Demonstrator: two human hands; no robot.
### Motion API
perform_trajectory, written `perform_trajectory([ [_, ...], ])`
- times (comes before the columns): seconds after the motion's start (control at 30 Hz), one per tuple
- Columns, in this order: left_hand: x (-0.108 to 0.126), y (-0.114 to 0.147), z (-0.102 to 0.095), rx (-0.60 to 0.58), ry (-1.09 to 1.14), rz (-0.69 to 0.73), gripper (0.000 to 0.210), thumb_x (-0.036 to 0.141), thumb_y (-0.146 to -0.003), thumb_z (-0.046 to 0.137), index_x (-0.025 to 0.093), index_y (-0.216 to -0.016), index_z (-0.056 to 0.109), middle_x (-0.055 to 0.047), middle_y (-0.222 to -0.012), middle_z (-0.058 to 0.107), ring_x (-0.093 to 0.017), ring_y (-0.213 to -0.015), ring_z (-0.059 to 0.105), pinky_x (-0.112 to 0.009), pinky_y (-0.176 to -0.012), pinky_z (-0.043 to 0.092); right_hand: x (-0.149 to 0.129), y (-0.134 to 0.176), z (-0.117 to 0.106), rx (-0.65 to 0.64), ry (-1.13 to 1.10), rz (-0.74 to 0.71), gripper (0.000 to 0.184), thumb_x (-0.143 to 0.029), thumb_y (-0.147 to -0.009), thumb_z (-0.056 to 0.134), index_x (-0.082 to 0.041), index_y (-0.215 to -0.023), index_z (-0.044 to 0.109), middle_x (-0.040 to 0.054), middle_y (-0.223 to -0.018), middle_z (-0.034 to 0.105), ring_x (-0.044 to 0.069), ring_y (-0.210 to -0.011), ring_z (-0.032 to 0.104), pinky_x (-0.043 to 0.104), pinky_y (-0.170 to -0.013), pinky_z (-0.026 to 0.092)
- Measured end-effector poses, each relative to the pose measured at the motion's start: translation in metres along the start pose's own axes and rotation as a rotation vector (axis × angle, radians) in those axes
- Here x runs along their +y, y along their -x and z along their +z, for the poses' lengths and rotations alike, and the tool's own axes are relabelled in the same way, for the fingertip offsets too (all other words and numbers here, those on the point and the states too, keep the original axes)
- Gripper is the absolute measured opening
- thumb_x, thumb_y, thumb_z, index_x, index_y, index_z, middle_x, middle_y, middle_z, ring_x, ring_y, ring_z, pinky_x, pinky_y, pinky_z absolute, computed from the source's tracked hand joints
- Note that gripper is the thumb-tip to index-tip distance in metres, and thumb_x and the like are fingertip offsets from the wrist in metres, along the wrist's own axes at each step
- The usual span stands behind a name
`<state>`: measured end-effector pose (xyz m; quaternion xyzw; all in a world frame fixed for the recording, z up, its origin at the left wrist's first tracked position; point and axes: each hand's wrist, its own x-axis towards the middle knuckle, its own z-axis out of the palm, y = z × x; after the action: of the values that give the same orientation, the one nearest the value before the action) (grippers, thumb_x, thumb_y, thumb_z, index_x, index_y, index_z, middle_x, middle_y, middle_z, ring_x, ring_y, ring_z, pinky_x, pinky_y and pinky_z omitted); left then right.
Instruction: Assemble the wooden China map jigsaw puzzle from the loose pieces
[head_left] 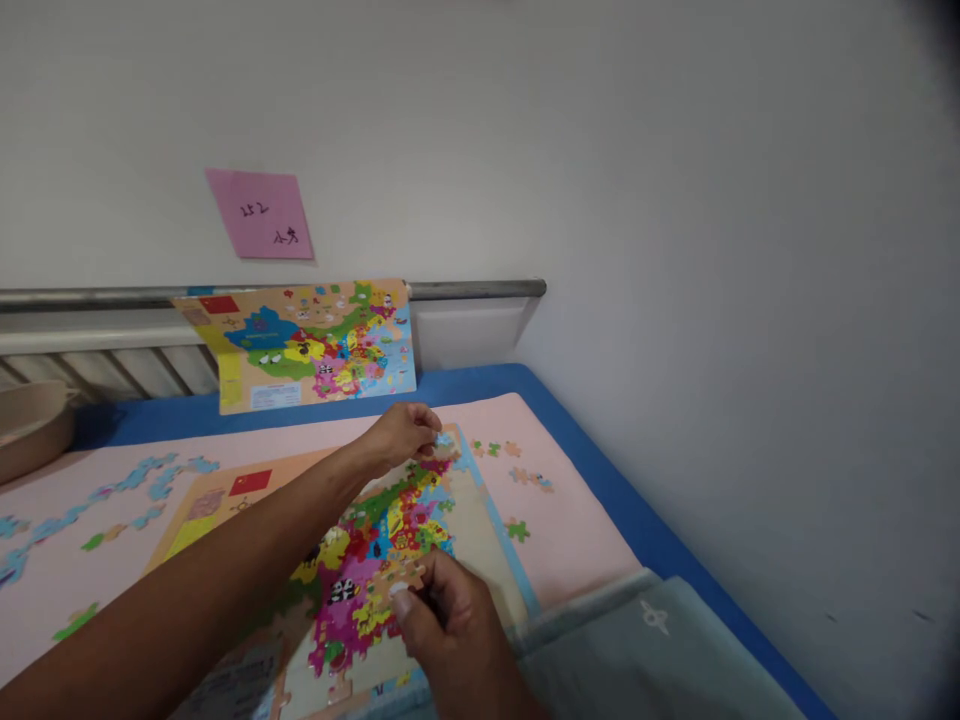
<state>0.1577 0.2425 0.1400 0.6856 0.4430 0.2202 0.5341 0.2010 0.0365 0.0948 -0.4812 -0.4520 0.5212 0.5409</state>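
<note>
A partly assembled map jigsaw puzzle [390,525] lies in front of me on a pink cloth. My left hand [409,434] reaches across it to its far right corner. The fingers are curled and closed on a small tan and light-blue puzzle piece [448,441] at the frame's corner; whether the piece is seated cannot be seen. Nearer to me, my right hand [457,630] pinches a joined strip of tan puzzle pieces [397,578] between thumb and fingers, above the puzzle's lower part. The left forearm hides much of the puzzle's left side.
A printed map sheet [322,345] leans against the metal rail [480,290] at the back. Loose pieces [517,529] lie right of the puzzle, and joined blue pieces [105,497] at left. A tan basin [34,425] stands far left. Grey-green fabric [600,650] covers the near right.
</note>
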Motion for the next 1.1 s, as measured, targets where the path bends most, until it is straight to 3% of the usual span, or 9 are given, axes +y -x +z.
perform_trajectory([
  [0.17,0.001,-0.007,0.041,-0.111,-0.114,0.061,0.021,-0.004,-0.075,0.053,0.015,-0.078,0.062,0.005,-0.05,0.053,-0.011,-0.047,0.051,-0.02,-0.046,0.035,-0.003,0.002,0.002,0.046,-0.021,-0.015,0.015,-0.029,-0.08,0.057,-0.019,-0.074,0.048,-0.0057,-0.062,0.041,0.01,-0.057,0.034,0.022,-0.053,0.028],
  [0.37,0.005,-0.014,0.086,-0.239,-0.306,0.159,0.02,-0.003,-0.066,0.059,0.013,-0.071,0.069,0.001,-0.062,0.064,-0.012,-0.058,0.057,-0.021,-0.054,0.039,-0.01,0.005,0.003,0.063,-0.033,-0.015,0.009,-0.024,-0.079,0.056,-0.018,-0.075,0.05,-0.0053,-0.064,0.043,0.01,-0.06,0.035,0.022,-0.055,0.029],
  [0.43,0.01,-0.014,0.088,-0.274,-0.352,0.189,0.02,-0.001,-0.066,0.061,0.014,-0.072,0.072,0.0,-0.067,0.068,-0.013,-0.061,0.059,-0.022,-0.056,0.041,-0.012,0.006,0.003,0.059,-0.029,-0.016,0.009,-0.024,-0.079,0.056,-0.018,-0.075,0.051,-0.0048,-0.065,0.044,0.01,-0.06,0.036,0.023,-0.056,0.029],
  [0.5,0.015,-0.014,0.079,-0.236,-0.39,0.228,0.02,0.001,-0.068,0.061,0.015,-0.075,0.073,-0.001,-0.074,0.07,-0.014,-0.068,0.06,-0.022,-0.061,0.042,-0.012,0.006,0.003,0.069,-0.017,-0.016,0.009,-0.025,-0.078,0.056,-0.018,-0.074,0.051,-0.0045,-0.065,0.044,0.011,-0.061,0.036,0.023,-0.056,0.03],
  [0.57,0.02,-0.011,0.06,-0.159,-0.418,0.258,0.02,0.003,-0.071,0.059,0.015,-0.078,0.073,-0.001,-0.076,0.069,-0.014,-0.071,0.059,-0.023,-0.063,0.04,-0.011,0.006,0.002,0.076,-0.022,-0.007,0.01,-0.025,-0.079,0.056,-0.019,-0.075,0.05,-0.0049,-0.064,0.043,0.011,-0.06,0.035,0.023,-0.055,0.029],
  [0.7,0.017,0.0,0.014,-0.077,-0.435,0.22,0.016,0.011,-0.076,0.056,0.014,-0.082,0.071,0.001,-0.063,0.061,-0.013,-0.056,0.05,-0.024,-0.053,0.034,-0.011,0.005,0.002,0.078,-0.001,0.002,0.012,-0.025,-0.081,0.056,-0.019,-0.074,0.048,-0.0051,-0.065,0.041,0.011,-0.061,0.035,0.024,-0.055,0.028],
  [0.8,0.008,0.009,-0.001,-0.069,-0.437,0.207,0.015,0.015,-0.077,0.055,0.015,-0.08,0.069,0.002,-0.062,0.059,-0.012,-0.053,0.047,-0.023,-0.051,0.033,-0.012,0.006,0.003,0.076,0.004,0.001,0.012,-0.024,-0.081,0.056,-0.019,-0.074,0.048,-0.0053,-0.065,0.041,0.01,-0.061,0.034,0.023,-0.055,0.028],
  [0.9,0.003,0.012,0.011,-0.129,-0.455,0.255,0.016,0.018,-0.079,0.053,0.015,-0.082,0.069,0.001,-0.067,0.063,-0.013,-0.056,0.053,-0.022,-0.053,0.037,-0.013,0.008,0.005,0.074,-0.035,0.003,0.011,-0.021,-0.079,0.056,-0.019,-0.073,0.047,-0.0065,-0.063,0.04,0.009,-0.058,0.032,0.023,-0.052,0.026],
  [1.1,0.019,-0.009,0.078,-0.327,-0.626,0.49,0.017,0.014,-0.079,0.058,0.019,-0.085,0.073,-0.001,-0.087,0.073,-0.016,-0.08,0.064,-0.024,-0.072,0.044,-0.018,0.011,0.006,0.041,0.023,0.063,0.011,-0.016,-0.077,0.06,-0.019,-0.071,0.05,-0.0062,-0.062,0.044,0.009,-0.057,0.037,0.022,-0.052,0.028],
])
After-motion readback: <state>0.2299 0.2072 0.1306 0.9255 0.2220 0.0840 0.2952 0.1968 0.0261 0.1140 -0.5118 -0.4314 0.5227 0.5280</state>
